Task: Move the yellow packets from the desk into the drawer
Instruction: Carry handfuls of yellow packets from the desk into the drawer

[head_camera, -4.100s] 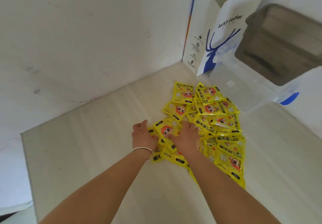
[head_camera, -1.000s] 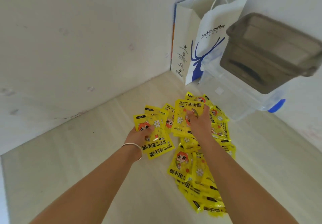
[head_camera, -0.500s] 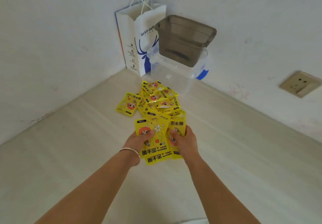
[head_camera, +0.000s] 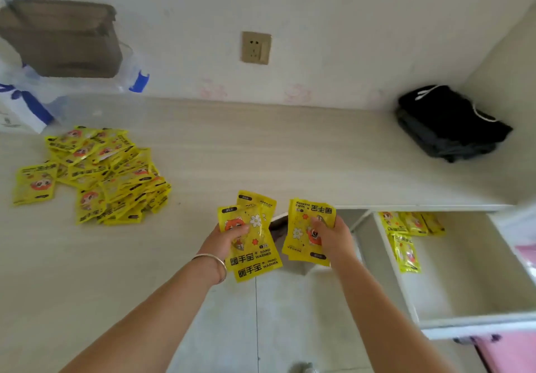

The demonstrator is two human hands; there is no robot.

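Note:
My left hand grips a small stack of yellow hand-warmer packets, held over the desk's front edge. My right hand grips a second stack of yellow packets, just left of the open drawer. A pile of several yellow packets lies on the pale wood desk at the left. Inside the drawer, a few yellow packets lie along its far left side. A thin bracelet circles my left wrist.
A white paper bag and a clear plastic box with a grey bin on top stand at the back left. A black folded bag sits at the back right. A wall socket is on the wall.
Both hands lifted packets from the pile and carried them right, off toward the drawer. The view has swung right, so the open drawer and black bag now show.

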